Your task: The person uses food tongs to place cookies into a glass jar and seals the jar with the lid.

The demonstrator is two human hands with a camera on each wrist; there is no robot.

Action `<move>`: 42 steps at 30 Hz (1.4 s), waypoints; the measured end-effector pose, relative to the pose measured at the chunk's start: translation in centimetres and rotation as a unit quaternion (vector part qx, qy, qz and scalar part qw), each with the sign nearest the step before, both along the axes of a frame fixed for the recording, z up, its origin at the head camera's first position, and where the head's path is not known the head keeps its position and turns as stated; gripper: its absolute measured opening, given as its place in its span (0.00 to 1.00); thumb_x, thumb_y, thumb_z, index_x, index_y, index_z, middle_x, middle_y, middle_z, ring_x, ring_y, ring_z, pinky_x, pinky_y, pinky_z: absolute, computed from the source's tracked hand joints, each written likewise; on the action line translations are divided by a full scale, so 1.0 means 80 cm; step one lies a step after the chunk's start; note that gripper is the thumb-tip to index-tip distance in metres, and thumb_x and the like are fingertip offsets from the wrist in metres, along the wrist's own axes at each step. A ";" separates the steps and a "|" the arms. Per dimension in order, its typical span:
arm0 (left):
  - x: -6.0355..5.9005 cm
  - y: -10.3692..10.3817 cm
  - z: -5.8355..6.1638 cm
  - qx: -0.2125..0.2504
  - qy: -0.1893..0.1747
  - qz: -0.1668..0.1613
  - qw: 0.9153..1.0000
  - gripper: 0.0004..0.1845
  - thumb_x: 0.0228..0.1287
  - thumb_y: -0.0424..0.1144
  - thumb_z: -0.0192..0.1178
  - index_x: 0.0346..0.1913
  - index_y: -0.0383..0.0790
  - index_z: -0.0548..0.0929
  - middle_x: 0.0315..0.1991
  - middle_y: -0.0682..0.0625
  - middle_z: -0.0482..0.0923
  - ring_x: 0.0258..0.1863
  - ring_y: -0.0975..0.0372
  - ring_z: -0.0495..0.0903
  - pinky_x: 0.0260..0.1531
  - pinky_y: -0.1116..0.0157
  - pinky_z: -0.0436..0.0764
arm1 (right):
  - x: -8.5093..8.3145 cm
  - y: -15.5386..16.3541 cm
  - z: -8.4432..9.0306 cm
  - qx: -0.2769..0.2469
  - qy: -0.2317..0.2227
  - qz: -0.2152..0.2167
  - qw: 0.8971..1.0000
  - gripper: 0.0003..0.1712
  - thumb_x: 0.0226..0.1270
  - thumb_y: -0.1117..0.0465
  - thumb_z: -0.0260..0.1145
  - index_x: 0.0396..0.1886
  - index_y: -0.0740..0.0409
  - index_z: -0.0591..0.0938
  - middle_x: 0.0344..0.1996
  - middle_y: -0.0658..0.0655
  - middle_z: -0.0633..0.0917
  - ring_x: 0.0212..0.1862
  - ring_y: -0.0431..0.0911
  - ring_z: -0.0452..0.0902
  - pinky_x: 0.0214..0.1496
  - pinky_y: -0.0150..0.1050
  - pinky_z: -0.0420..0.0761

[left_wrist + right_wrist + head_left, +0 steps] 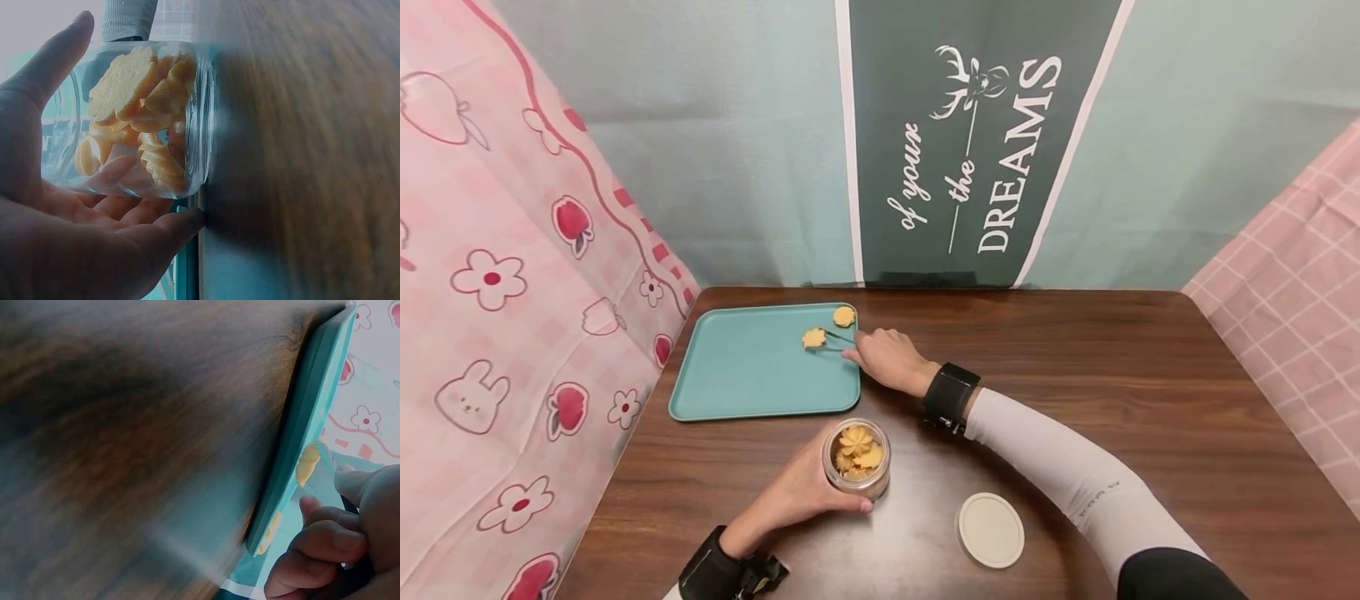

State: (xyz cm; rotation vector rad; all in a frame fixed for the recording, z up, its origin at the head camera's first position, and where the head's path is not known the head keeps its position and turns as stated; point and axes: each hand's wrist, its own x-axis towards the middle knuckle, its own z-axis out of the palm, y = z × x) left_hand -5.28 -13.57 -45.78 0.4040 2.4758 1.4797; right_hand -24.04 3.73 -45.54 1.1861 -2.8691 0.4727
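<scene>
My right hand (pixel 891 358) grips a pair of tongs (pixel 841 337) over the right part of the teal tray (pixel 737 367). At the tongs' tips is a flower-shaped cookie (pixel 814 337); whether it touches the tray I cannot tell. A second cookie (pixel 844 316) lies in the tray's far right corner. My left hand (pixel 808 483) holds a clear glass jar (pixel 203 125) around its side, just in front of the tray. The jar is upright and uncovered, with several yellow cookies (pixel 855 441) inside. In the right wrist view, my fingers (pixel 331 540) curl around the tongs' dark handle.
A round cream lid (pixel 991 530) lies on the brown wooden table (pixel 1075 358), right of the jar. Pink patterned cloth (pixel 490 333) hangs along the left side, and a green printed cloth (pixel 917 258) hangs behind the table's far edge.
</scene>
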 end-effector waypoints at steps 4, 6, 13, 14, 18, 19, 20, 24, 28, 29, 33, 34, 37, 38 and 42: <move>-0.001 0.000 0.000 0.002 0.007 0.001 1.000 0.57 0.40 0.48 0.89 0.76 0.42 0.69 0.65 0.54 0.78 0.62 0.61 0.78 0.67 0.53 0.76 | 0.003 0.005 0.006 -0.004 0.008 -0.003 1.000 0.22 0.85 0.45 0.57 0.37 0.58 0.80 0.18 0.50 0.73 0.21 0.46 0.76 0.25 0.44 0.81; -0.001 0.000 0.000 0.001 0.008 0.002 1.000 0.58 0.40 0.48 0.89 0.76 0.42 0.69 0.65 0.54 0.78 0.62 0.61 0.78 0.67 0.53 0.76 | 0.005 0.008 0.008 -0.004 0.011 -0.002 1.000 0.22 0.85 0.46 0.57 0.36 0.57 0.79 0.18 0.50 0.73 0.20 0.45 0.76 0.25 0.44 0.81; 0.002 -0.001 0.001 0.004 0.001 0.009 1.000 0.56 0.42 0.47 0.89 0.75 0.43 0.69 0.65 0.54 0.79 0.62 0.60 0.78 0.67 0.53 0.76 | 0.013 0.019 0.018 0.000 0.017 -0.001 1.000 0.22 0.85 0.46 0.56 0.32 0.55 0.77 0.17 0.49 0.71 0.18 0.44 0.74 0.22 0.43 0.80; 0.003 -0.001 0.001 0.005 0.002 0.010 1.000 0.56 0.42 0.47 0.89 0.75 0.43 0.69 0.65 0.53 0.79 0.62 0.60 0.78 0.67 0.53 0.75 | 0.014 0.020 0.019 0.001 0.018 -0.003 1.000 0.22 0.85 0.46 0.57 0.32 0.55 0.76 0.17 0.49 0.72 0.18 0.44 0.74 0.22 0.43 0.80; 0.003 -0.002 0.001 0.007 0.003 0.013 1.000 0.56 0.41 0.47 0.89 0.75 0.43 0.69 0.65 0.53 0.79 0.63 0.60 0.78 0.68 0.52 0.75 | 0.017 0.026 0.022 0.001 0.025 -0.009 1.000 0.21 0.84 0.46 0.59 0.32 0.56 0.77 0.16 0.50 0.73 0.20 0.47 0.78 0.23 0.46 0.82; 0.002 -0.002 0.001 0.005 0.003 0.013 1.000 0.57 0.41 0.47 0.89 0.75 0.43 0.69 0.65 0.53 0.79 0.63 0.60 0.78 0.68 0.52 0.75 | 0.019 0.027 0.023 0.001 0.026 -0.010 1.000 0.21 0.84 0.46 0.59 0.32 0.56 0.77 0.16 0.50 0.73 0.20 0.48 0.79 0.23 0.47 0.82; 0.002 -0.002 0.001 0.006 0.001 0.013 1.000 0.57 0.41 0.47 0.89 0.75 0.43 0.69 0.65 0.54 0.79 0.63 0.60 0.78 0.68 0.52 0.75 | 0.020 0.029 0.023 0.002 0.029 -0.012 1.000 0.22 0.84 0.46 0.59 0.33 0.56 0.77 0.16 0.50 0.73 0.21 0.49 0.80 0.23 0.47 0.83; 0.001 -0.002 0.001 0.002 0.000 0.012 1.000 0.57 0.41 0.48 0.89 0.76 0.44 0.69 0.65 0.53 0.79 0.63 0.60 0.78 0.67 0.52 0.75 | 0.027 0.035 0.028 -0.002 0.032 -0.012 0.999 0.22 0.83 0.45 0.60 0.34 0.57 0.78 0.15 0.50 0.73 0.21 0.49 0.80 0.25 0.48 0.83; 0.001 -0.001 -0.001 -0.002 0.005 0.011 1.000 0.57 0.41 0.47 0.89 0.76 0.44 0.69 0.65 0.53 0.79 0.63 0.60 0.78 0.67 0.52 0.75 | 0.034 0.041 0.033 -0.006 0.034 -0.007 0.999 0.22 0.83 0.44 0.60 0.35 0.57 0.80 0.16 0.50 0.73 0.22 0.49 0.80 0.25 0.48 0.84; 0.001 -0.001 -0.001 -0.003 0.006 0.011 1.000 0.57 0.41 0.48 0.89 0.76 0.44 0.69 0.65 0.53 0.79 0.63 0.60 0.78 0.67 0.52 0.75 | 0.036 0.042 0.034 -0.006 0.034 -0.006 0.999 0.22 0.83 0.44 0.61 0.35 0.58 0.80 0.16 0.50 0.73 0.22 0.49 0.80 0.25 0.48 0.84; 0.002 0.000 -0.001 -0.004 0.006 0.009 1.000 0.57 0.41 0.48 0.89 0.76 0.44 0.69 0.65 0.54 0.79 0.63 0.60 0.78 0.67 0.52 0.76 | 0.044 0.049 0.036 0.000 0.035 -0.008 0.999 0.22 0.83 0.44 0.61 0.36 0.57 0.80 0.17 0.50 0.74 0.23 0.49 0.82 0.25 0.48 0.84; 0.002 0.001 -0.001 -0.004 0.006 0.008 1.000 0.57 0.41 0.48 0.89 0.76 0.44 0.69 0.65 0.54 0.79 0.63 0.60 0.78 0.67 0.52 0.76 | 0.046 0.050 0.037 0.000 0.033 -0.008 0.999 0.22 0.83 0.45 0.61 0.36 0.57 0.81 0.17 0.50 0.74 0.23 0.49 0.82 0.25 0.48 0.84; 0.002 0.002 -0.001 -0.005 0.006 0.006 1.000 0.57 0.41 0.49 0.89 0.76 0.44 0.69 0.65 0.54 0.79 0.62 0.61 0.78 0.67 0.52 0.76 | 0.051 0.055 0.040 -0.001 0.036 -0.011 0.999 0.22 0.83 0.44 0.60 0.35 0.57 0.80 0.17 0.49 0.74 0.23 0.49 0.82 0.25 0.48 0.84; 0.002 0.002 -0.001 -0.005 0.006 0.005 1.000 0.57 0.41 0.49 0.89 0.75 0.44 0.69 0.65 0.54 0.79 0.62 0.61 0.78 0.67 0.52 0.76 | 0.052 0.056 0.041 -0.003 0.038 -0.011 0.999 0.22 0.83 0.44 0.60 0.35 0.56 0.80 0.16 0.49 0.74 0.23 0.49 0.82 0.24 0.48 0.84; 0.001 0.003 -0.001 -0.005 0.004 0.003 1.000 0.57 0.41 0.49 0.89 0.76 0.45 0.69 0.64 0.54 0.79 0.62 0.61 0.78 0.67 0.52 0.76 | 0.057 0.063 0.043 -0.009 0.051 -0.011 0.999 0.22 0.83 0.44 0.60 0.34 0.56 0.79 0.16 0.49 0.73 0.22 0.48 0.81 0.23 0.47 0.83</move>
